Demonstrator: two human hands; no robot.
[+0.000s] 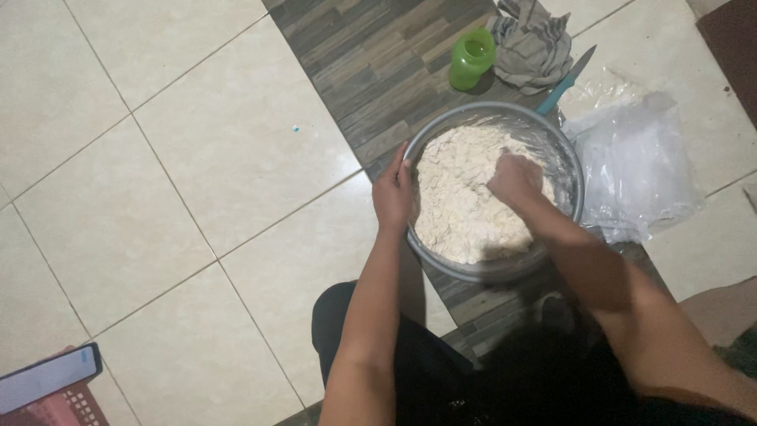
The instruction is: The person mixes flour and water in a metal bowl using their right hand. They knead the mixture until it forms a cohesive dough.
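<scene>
While the left hand (pixel 392 193) clasps the metal bowl's (pixel 568 154) rim, the right hand's (pixel 514 180) closed grip presses its dough (pixel 457 197).

Both forearms are bare from the elbow down, with no sleeves, watch, bracelet or rings showing on them. The left hand (pixel 393 193), near the middle of the frame, is bare and clean-looking. The right hand (pixel 514 180), a little right of centre, is bare too, with pale floury specks dusted over its back and knuckles. At the bottom centre of the frame dark, near-black clothing covers the lap and knees; its cloth looks plain, without pattern or print, and its cut cannot be made out in the dim light there.
</scene>
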